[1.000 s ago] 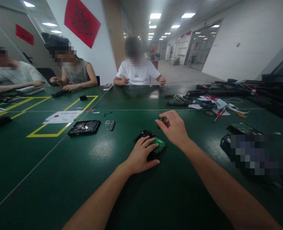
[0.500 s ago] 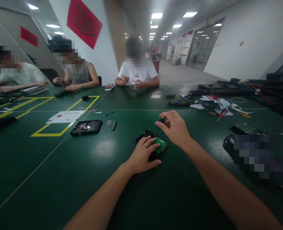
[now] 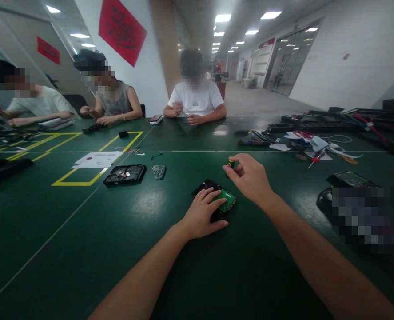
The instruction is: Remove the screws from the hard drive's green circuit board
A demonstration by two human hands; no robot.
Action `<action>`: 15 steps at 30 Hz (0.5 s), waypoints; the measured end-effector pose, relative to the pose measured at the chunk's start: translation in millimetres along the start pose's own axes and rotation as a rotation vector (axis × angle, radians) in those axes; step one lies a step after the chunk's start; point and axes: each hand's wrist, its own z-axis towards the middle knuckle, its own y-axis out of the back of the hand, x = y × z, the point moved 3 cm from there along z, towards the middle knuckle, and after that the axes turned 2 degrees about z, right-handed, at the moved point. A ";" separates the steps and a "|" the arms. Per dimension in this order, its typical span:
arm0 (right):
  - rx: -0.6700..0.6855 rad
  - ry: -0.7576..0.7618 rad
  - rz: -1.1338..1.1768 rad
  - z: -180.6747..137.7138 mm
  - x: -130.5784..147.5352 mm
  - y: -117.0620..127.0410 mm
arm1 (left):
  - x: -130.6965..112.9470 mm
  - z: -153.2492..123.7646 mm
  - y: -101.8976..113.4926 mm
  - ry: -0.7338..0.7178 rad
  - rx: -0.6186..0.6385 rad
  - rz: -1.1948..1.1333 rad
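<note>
The drive [image 3: 229, 202] is lying on the green worktop [image 3: 66, 249] right in front of the person, sitting askew with its green side facing up. The left hand [image 3: 203, 214] is resting across it, palm down, its fingers spreading apart and, I think, pressing it steady. The right hand [image 3: 252, 175] is hanging just beyond the drive's far right part, thumb and fingers clamping a small dark driver [image 3: 230, 163] with a yellow band; its lower end is getting lost against the dark surface, so I cannot tell whether it is touching anything. To my eye the person is bracing the piece and working with the tool, and the next move is probably calling for a clear view of the right spot and a firm left hand. What is getting in the way is that same left hand, since it is covering much of the drive. Farther out to the left, a loose board [image 3: 158, 172] and a black case [image 3: 125, 174] are lying side by side, with a sheet of paper [image 3: 98, 160] lying beyond. Off to the right, a red-handled screwdriver [image 3: 314, 160] is lying near some cables [image 3: 261, 136], all well apart from the hands. Across the worktop, a person in a white shirt [image 3: 196, 102] is sitting with both forearms near the edge.
</note>
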 end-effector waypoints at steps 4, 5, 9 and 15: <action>-0.028 0.008 -0.038 1.7 -0.6 3.7 | -0.4 -0.2 0.3 -0.001 -0.003 -0.009; -0.022 -0.001 -0.035 2.0 -0.6 4.2 | -0.2 -0.2 0.0 -0.002 -0.003 -0.009; 0.035 -0.033 0.000 1.5 1.2 3.6 | 1.5 -0.1 -1.6 -0.004 0.004 0.007; 0.028 -0.027 0.060 0.3 0.6 0.9 | 1.6 -0.1 -2.1 -0.002 -0.004 0.008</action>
